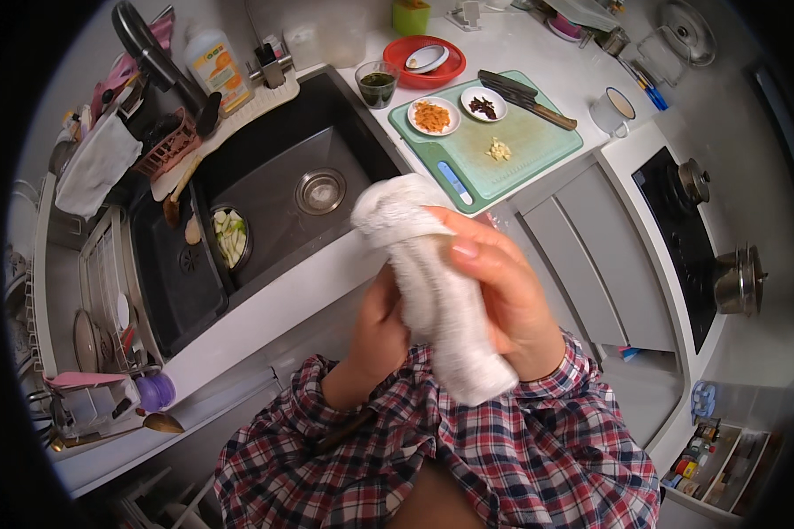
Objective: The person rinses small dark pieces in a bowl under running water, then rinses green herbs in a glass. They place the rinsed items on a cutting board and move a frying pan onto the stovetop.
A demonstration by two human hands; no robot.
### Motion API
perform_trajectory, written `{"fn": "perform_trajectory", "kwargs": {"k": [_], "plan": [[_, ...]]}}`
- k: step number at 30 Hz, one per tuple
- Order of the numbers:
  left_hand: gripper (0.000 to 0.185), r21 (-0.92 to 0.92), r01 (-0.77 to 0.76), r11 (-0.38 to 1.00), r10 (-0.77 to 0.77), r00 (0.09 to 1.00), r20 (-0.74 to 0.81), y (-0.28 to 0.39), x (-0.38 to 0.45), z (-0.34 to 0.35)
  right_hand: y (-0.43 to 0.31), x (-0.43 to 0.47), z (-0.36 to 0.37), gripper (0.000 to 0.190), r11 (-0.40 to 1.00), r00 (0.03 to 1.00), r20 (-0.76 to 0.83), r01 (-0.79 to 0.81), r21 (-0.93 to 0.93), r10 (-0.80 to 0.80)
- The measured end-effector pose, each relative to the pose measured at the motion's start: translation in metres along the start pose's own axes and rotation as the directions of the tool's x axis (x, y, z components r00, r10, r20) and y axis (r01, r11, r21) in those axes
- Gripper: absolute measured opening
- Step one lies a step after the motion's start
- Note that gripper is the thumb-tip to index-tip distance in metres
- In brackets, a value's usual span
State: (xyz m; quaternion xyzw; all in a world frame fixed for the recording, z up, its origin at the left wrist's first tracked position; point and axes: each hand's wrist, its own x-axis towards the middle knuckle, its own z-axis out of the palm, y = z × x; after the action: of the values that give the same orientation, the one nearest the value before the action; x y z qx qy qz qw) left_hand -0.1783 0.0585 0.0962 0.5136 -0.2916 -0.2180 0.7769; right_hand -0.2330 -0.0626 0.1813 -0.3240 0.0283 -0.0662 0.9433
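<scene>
In front of my chest, my right hand (pixel 509 284) grips a white terry cloth (pixel 437 291), with the thumb and fingers pressed on its upper part. The cloth is folded over at the top and hangs down in a loose fold, blurred by motion. My left hand (pixel 380 330) is curled at the cloth's left side, its fingertips hidden behind it. A dark, narrow stick-like thing (pixel 344 433) shows below my left wrist against the plaid shirt; whether this hand holds it, I cannot tell.
A dark sink (pixel 271 159) with a bowl of cut green vegetable (pixel 230 238) lies ahead left. On a green cutting board (pixel 536 159) are knives (pixel 529 102), small dishes (pixel 433 118) and chopped pale bits (pixel 498 149). A red basket (pixel 425 63) stands behind; a cooktop (pixel 678 244) lies right.
</scene>
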Motion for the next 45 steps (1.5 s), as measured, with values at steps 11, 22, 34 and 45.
{"fn": "perform_trajectory", "kwargs": {"k": [11, 22, 34, 45], "plan": [[0.041, -0.531, 0.273, 0.802, -0.240, 0.962, 0.132, 0.005, 0.003, -0.008, 0.024, 0.002, -0.023, 0.036, -0.563, 0.551, 0.631, 0.316, -0.764, -0.546], [0.033, -0.584, 0.459, 0.670, -0.257, 0.881, 0.397, -0.021, 0.021, 0.022, 0.004, 0.001, -0.078, 0.013, -0.366, 0.524, 0.549, 0.417, -0.832, -0.651], [0.034, -0.228, -0.166, 0.959, 0.152, 0.985, -0.076, -0.036, 0.117, 0.081, -0.107, 0.013, -0.104, 0.048, -0.038, 0.874, 0.386, 0.393, -0.919, -0.296], [0.039, 0.241, 0.045, 0.970, 0.011, 0.975, -0.224, -0.037, 0.159, 0.077, -0.291, 0.201, -0.217, 0.036, -0.482, 0.505, 0.472, 0.122, -0.868, -0.722]]}}
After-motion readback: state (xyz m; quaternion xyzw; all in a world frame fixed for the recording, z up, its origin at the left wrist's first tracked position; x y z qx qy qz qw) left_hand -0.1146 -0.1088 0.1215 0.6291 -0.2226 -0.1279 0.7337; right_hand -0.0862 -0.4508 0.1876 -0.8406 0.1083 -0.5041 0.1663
